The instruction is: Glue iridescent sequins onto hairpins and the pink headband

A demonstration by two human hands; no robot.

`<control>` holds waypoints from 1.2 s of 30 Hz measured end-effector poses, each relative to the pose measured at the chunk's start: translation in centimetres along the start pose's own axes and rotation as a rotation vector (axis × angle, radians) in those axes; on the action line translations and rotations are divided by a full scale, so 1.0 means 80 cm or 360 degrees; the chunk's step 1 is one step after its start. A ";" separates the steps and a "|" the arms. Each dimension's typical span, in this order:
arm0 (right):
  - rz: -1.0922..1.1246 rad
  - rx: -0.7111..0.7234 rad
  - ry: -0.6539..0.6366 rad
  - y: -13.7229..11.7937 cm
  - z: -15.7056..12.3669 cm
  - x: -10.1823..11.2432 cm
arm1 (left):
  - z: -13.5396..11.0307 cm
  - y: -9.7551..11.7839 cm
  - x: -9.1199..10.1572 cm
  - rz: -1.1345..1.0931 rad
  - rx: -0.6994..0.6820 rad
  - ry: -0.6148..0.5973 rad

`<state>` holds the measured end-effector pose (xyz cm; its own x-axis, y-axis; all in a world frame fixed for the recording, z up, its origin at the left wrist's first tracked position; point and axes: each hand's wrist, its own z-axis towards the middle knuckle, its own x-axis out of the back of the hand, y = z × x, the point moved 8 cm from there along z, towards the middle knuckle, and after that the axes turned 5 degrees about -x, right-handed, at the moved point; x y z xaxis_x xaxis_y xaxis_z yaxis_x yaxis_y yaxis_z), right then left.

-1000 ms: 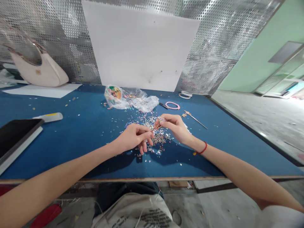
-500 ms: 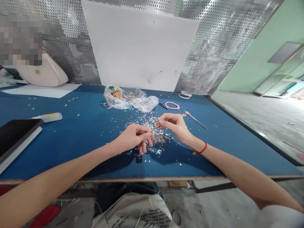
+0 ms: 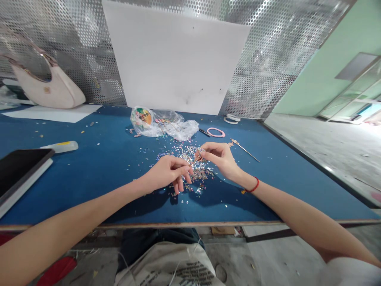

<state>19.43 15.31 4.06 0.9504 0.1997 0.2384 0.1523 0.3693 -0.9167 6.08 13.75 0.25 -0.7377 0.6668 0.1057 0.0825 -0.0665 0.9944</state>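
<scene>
Over a scattered pile of small shiny sequins (image 3: 205, 174), my left hand (image 3: 168, 172) pinches one end of a thin metal stick (image 3: 195, 160) between thumb and fingers. Its other fingers hang bent below. My right hand (image 3: 218, 157), with a red bracelet (image 3: 252, 186) on the wrist, closes its fingertips on the stick's other end. Those fingers partly hide that end. To the right lies a similar metal hair stick (image 3: 245, 151) with an ornate head. Just behind the hands are pink-handled scissors (image 3: 216, 132) and a crumpled clear plastic bag (image 3: 186, 129).
At the left are a dark tablet or phone (image 3: 22, 169) on a white block, a glue bottle (image 3: 62, 147), white paper (image 3: 53, 113) and a pale handbag (image 3: 56, 89). A tape roll (image 3: 232, 118) sits by the white board (image 3: 178, 59). The blue table (image 3: 253, 206) ends close to my body.
</scene>
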 end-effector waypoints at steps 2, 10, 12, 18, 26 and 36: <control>-0.0005 -0.0006 0.0001 0.000 0.000 0.000 | 0.000 0.000 0.000 -0.0002 -0.0003 0.0003; -0.0002 0.0001 0.0001 0.000 -0.001 -0.001 | 0.000 -0.002 0.000 -0.0002 0.0007 0.0004; 0.0019 -0.0002 -0.0016 -0.001 -0.001 -0.002 | 0.000 -0.002 0.000 -0.0005 0.0006 0.0003; 0.0049 -0.0017 -0.0065 -0.001 -0.002 -0.004 | 0.001 -0.001 -0.001 0.0001 -0.0008 -0.0018; 0.0030 -0.0001 -0.0079 0.002 -0.001 -0.006 | 0.000 -0.001 -0.001 0.0005 0.0008 -0.0019; 0.0095 0.0002 -0.0108 0.000 0.002 -0.006 | -0.001 0.002 0.000 0.0001 0.0035 -0.0002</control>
<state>18.92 15.37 4.02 0.9373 0.2824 0.2043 0.0954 0.3559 -0.9296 6.06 13.65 0.41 -0.7369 0.6676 0.1065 0.0978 -0.0505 0.9939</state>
